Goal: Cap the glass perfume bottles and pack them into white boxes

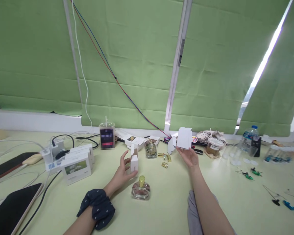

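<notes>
Here my left hand (124, 170) has an open white box (134, 164) pinched between thumb and fingers, nearly at twelve o'clock from the glass bottle (140, 192) on the worktop (166, 212). Up at one o'clock from that bottle, my right hand (190, 158) pinches an unfolded white carton (184, 138) by its lower edge, while gold cylinders (164, 164) lie at three o'clock from the box.

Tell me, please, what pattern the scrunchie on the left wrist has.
The scrunchie is dark navy with small white dots, best seen in the head view.
</notes>
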A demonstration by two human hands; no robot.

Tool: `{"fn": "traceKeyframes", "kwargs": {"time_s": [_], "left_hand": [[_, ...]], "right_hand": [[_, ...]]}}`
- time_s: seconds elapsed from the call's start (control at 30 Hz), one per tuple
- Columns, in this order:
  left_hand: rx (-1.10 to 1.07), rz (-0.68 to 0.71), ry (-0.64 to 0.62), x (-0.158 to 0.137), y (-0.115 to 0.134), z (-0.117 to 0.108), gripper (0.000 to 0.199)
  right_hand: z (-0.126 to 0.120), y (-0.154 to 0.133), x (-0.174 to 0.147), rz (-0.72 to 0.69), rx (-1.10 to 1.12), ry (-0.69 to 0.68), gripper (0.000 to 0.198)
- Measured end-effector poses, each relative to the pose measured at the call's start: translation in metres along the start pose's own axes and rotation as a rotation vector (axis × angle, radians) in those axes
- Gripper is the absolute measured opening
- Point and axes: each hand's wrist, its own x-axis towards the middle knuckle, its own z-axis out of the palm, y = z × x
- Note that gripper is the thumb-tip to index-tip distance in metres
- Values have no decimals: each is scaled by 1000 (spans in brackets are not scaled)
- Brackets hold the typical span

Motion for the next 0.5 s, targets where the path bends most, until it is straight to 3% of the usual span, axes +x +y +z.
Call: {"fn": "traceKeyframes", "kwargs": {"time_s": [0.27, 0.5], "left_hand": [[-7, 11, -43, -4, 8, -1, 101], [181, 68, 53, -7, 7, 5, 111]], "right_hand": [[23, 4, -13, 171, -209, -214, 76], [44, 24, -15, 320, -303, -234, 75]]}}
